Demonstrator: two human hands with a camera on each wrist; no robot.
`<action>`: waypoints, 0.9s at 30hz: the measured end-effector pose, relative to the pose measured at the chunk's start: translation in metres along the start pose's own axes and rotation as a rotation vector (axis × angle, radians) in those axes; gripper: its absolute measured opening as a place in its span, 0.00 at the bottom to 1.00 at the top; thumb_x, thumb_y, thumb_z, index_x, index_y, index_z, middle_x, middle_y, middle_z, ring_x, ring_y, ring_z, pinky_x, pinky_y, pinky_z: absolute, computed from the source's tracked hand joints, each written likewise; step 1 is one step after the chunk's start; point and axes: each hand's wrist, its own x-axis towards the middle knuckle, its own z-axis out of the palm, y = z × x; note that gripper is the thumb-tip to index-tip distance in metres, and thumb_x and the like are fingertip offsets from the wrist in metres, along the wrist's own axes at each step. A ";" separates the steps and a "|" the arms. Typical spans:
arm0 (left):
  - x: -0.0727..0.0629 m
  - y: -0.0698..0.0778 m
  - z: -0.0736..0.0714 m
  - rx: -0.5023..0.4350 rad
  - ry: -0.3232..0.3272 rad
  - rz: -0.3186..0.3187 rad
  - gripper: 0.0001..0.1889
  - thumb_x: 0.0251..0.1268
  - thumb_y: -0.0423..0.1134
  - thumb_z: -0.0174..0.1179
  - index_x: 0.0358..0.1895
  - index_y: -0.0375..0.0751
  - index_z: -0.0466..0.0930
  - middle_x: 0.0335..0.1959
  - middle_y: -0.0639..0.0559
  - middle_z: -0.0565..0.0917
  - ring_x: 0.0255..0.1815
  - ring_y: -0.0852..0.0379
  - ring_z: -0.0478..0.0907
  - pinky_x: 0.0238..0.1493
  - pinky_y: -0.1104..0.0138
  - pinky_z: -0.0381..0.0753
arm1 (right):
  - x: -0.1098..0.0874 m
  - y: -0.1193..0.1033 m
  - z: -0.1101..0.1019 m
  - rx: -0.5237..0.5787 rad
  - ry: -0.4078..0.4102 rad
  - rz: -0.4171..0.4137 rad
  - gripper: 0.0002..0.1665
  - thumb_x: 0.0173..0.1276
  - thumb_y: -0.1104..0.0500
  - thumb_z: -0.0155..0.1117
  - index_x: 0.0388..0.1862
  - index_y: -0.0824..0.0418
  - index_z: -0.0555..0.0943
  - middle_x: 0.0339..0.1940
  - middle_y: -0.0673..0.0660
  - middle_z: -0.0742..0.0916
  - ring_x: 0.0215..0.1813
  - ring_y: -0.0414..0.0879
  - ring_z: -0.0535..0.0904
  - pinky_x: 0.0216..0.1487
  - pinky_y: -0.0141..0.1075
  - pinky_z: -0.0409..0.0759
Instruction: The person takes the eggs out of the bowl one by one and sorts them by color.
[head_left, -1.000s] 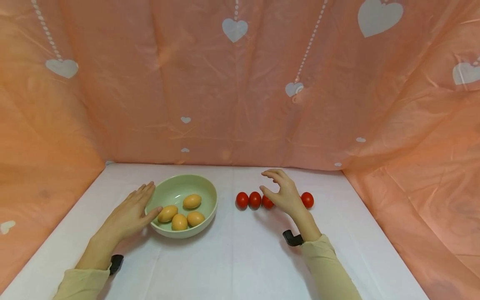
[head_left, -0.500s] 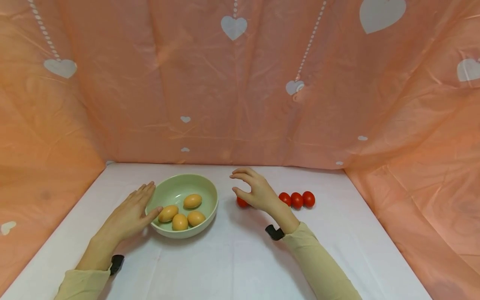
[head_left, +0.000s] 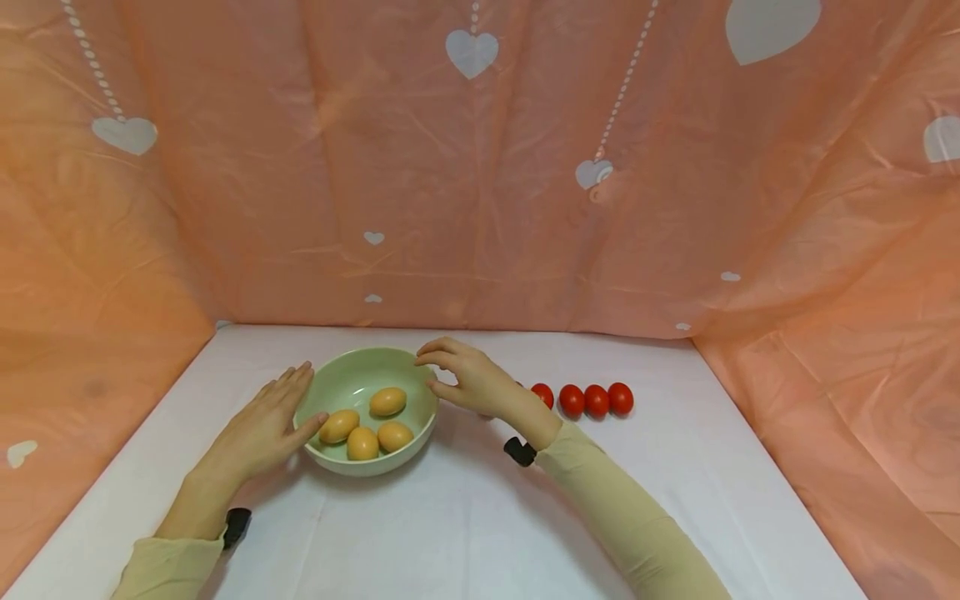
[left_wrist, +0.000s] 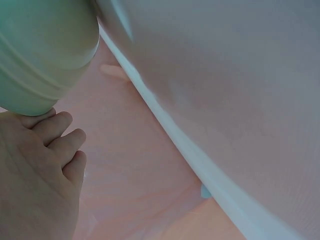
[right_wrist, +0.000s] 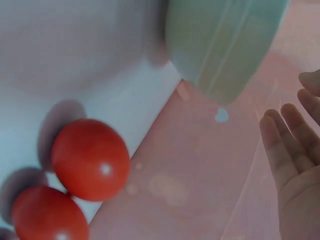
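A pale green bowl stands on the left part of the table, with several yellow-orange, egg-shaped things lying inside. My left hand rests against its left side, fingers straight, thumb across the rim. In the left wrist view the fingertips lie right at the bowl's outer wall. My right hand is at the right rim, fingers loosely bent and thumb spread. The right wrist view shows nothing in those fingers. Red cherry tomatoes lie in a row to the right, partly hidden behind my right hand and wrist.
A white cloth covers the table. Pink-orange hangings with pale hearts close in the back and both sides. Each wrist wears a black strap-like piece.
My right hand has moved left, from above the tomato row to the bowl's right rim, uncovering the tomatoes at the right end. The left hand and the bowl have stayed put.
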 end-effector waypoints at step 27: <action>0.000 -0.002 0.000 -0.003 -0.012 -0.010 0.44 0.78 0.58 0.56 0.79 0.23 0.56 0.80 0.28 0.59 0.79 0.27 0.56 0.78 0.37 0.58 | 0.056 -0.003 0.051 -0.086 -0.372 -0.017 0.16 0.77 0.62 0.65 0.61 0.57 0.86 0.62 0.54 0.86 0.66 0.46 0.80 0.72 0.29 0.72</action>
